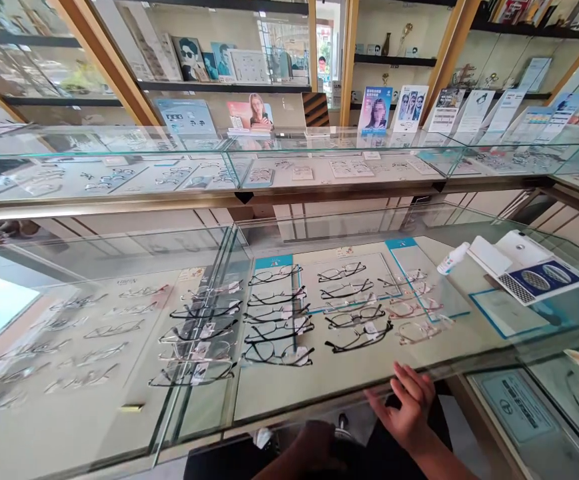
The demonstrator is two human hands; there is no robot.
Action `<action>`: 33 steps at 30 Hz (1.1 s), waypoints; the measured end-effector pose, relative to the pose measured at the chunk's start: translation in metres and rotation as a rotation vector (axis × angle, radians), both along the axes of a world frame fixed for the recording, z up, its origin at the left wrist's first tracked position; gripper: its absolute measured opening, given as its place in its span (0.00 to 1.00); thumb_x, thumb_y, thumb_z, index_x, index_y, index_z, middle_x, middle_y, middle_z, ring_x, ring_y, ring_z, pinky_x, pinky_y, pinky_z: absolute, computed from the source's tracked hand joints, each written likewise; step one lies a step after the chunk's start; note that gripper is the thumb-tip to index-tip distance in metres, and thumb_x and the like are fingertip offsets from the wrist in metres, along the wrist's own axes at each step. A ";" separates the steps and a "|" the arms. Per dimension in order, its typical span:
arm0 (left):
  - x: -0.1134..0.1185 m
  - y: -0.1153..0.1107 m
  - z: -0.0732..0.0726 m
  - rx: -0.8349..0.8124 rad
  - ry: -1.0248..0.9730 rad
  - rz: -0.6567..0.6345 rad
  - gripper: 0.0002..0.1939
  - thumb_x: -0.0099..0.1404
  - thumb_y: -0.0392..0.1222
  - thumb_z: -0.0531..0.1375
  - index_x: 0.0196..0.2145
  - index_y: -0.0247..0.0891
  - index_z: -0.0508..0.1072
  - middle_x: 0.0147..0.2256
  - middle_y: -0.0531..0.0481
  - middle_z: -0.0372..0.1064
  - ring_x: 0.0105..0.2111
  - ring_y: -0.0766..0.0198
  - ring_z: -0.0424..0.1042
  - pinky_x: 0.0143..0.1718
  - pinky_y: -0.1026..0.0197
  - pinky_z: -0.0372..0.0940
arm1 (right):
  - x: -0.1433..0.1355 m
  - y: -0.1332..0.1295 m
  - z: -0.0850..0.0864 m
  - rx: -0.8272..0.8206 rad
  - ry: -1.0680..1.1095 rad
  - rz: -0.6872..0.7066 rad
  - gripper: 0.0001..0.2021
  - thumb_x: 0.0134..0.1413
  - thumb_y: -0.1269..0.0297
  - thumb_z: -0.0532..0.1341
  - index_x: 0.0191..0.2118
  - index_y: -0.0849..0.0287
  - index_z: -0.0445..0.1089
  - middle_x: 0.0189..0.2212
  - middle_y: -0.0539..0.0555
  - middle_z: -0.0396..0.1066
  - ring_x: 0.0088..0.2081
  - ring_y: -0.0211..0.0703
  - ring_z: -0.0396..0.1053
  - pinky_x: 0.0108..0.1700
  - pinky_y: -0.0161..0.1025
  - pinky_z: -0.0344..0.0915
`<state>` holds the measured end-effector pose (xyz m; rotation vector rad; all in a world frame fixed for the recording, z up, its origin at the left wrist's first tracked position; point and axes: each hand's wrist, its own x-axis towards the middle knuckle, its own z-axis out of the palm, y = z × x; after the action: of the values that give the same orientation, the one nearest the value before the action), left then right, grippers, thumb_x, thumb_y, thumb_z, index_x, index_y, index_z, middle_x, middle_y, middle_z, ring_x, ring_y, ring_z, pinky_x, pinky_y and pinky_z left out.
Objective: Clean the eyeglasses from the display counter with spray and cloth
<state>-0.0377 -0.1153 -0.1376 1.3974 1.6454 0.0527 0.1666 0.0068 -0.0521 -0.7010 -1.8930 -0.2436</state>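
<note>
My right hand point(409, 403) rests at the front edge of the glass display counter point(339, 393), its fingers apart and holding nothing. In shadow below that edge is my left hand point(314, 440); its fingers cannot be made out. Under the glass lie several rows of eyeglasses. Closest to my right hand are a dark-framed pair of eyeglasses point(359, 338) with a small tag and a pale pink pair of eyeglasses point(419, 330). Left of them sits a column of black-framed eyeglasses point(277, 357).
A white bottle point(453, 259) and an open white case point(519, 253) stand at the right, beside a blue lens card point(544, 278). A small yellow-green piece point(132, 408) lies at the left. Beyond is a second glass showcase point(319, 143) with upright leaflets.
</note>
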 end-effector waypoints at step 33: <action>0.048 0.054 0.270 0.792 0.019 -0.275 0.18 0.82 0.49 0.57 0.38 0.41 0.81 0.35 0.45 0.78 0.40 0.54 0.79 0.46 0.52 0.64 | 0.200 0.142 0.140 -1.029 -0.157 -1.070 0.30 0.68 0.69 0.55 0.72 0.73 0.67 0.69 0.83 0.66 0.70 0.83 0.66 0.62 0.68 0.72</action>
<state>0.0102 -0.0613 0.1323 2.2055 1.4854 0.5845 0.3661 0.1488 0.0879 -2.4216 -1.5107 0.0533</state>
